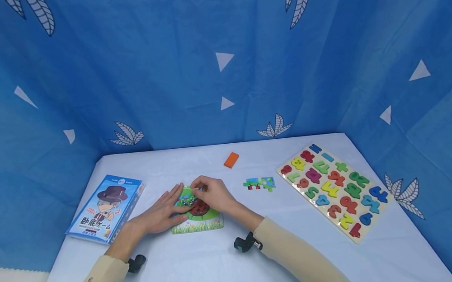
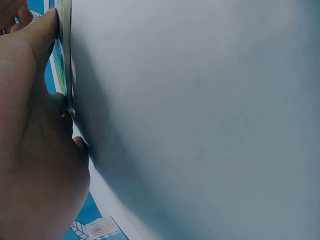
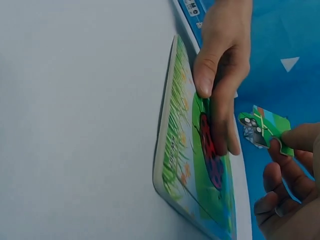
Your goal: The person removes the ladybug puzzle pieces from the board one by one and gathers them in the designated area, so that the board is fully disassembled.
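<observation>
A ladybug puzzle board (image 1: 197,227) lies flat on the table, with grass and flowers along its near edge. My left hand (image 1: 161,212) rests on the board's left side, its fingers stretched out over the ladybug picture. Between thumb and fingertips, my right hand (image 1: 215,195) pinches a puzzle piece (image 3: 274,125) above the far part of the board. In the right wrist view the piece shows green, with part of the ladybug's head. Several joined puzzle pieces (image 1: 260,183) lie to the right of the board. The left wrist view shows mostly tabletop, with the left hand at its edge.
A blue boxed game (image 1: 107,207) lies on the left of the table. An orange block (image 1: 231,160) is near the back. At the right lies a wooden board (image 1: 355,237) of colourful numbers. Blue curtain (image 1: 186,72) encloses the back and sides.
</observation>
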A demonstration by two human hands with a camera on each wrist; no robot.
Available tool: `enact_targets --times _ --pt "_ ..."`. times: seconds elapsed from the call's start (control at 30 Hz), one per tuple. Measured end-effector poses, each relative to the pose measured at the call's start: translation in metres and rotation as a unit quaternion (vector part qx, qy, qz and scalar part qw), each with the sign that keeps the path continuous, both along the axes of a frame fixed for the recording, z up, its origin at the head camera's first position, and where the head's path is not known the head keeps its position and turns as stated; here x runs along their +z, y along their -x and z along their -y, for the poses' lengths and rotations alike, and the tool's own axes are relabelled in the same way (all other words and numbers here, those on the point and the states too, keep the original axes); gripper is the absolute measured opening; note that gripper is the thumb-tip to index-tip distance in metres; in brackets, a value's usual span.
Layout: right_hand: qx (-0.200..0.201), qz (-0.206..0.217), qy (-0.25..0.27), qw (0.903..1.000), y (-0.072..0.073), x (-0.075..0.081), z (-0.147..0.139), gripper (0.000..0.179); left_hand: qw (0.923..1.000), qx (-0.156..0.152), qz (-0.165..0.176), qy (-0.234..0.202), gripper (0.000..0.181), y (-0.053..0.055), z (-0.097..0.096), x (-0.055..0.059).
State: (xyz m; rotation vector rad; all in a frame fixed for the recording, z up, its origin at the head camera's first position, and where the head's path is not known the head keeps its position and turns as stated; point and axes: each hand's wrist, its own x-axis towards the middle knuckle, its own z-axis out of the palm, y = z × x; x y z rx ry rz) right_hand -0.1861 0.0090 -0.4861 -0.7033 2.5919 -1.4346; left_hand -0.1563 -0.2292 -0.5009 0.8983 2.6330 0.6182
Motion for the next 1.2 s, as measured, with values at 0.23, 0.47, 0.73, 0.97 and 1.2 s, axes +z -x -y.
enact_targets --times 0.23,0.47,0.73,0.97,1.2 --pt "0.006 -0.004 -0.001 1.0000 0.007 0.007 -0.023 0.019 1.0000 -0.002 0.002 -0.003 0.047 -0.002 -0.001 0.004" --pt "-0.013 -0.005 -0.035 0.9993 0.022 0.013 -0.050 0.011 0.9999 -0.005 -0.005 -0.008 0.048 -0.002 0.000 0.002" --pt "-0.022 0.042 -0.087 0.9951 0.039 0.016 -0.081 0.010 0.9999 0.006 0.011 -0.005 0.048 -0.001 0.001 0.000" --pt "-0.044 0.068 -0.135 0.9876 0.050 0.009 -0.104 0.007 0.9999 0.006 0.013 -0.010 0.048 -0.001 0.001 0.001" --pt "-0.049 0.079 -0.157 0.9832 0.056 0.003 -0.118 0.005 0.9998 0.004 0.013 -0.012 0.049 0.000 0.000 -0.001"
